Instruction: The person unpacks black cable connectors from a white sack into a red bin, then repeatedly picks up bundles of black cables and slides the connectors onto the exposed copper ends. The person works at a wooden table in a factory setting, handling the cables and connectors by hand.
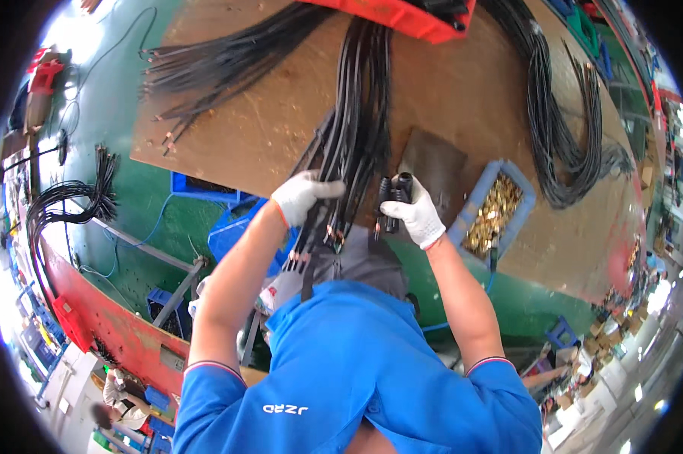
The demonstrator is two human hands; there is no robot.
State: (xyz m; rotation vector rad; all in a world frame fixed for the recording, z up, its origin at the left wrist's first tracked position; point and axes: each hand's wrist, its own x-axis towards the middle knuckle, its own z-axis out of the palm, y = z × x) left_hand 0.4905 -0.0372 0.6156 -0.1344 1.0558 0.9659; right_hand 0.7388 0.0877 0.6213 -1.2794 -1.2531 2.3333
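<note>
My left hand (300,198), in a white glove, closes on part of a bundle of black cables (360,98), its thumb lying across them. The cables hang over the table's near edge toward my lap, with stripped, coppery ends showing at the bottom. In my right hand (419,216), also gloved, are several short black ribbed plastic sleeves (393,198), held upright just right of the bundle. Its fingers wrap round them, and part of them is hidden. Beside this hand is a blue tray (524,198) holding small brass-coloured metal parts.
The brown table (462,83) carries a red bin (402,17) at the far edge. More black cables (243,57) spread left, and a looped bundle (549,129) lies right. A dark plate (432,163) is near the tray. Blue crates (239,227) stand below the table's left edge.
</note>
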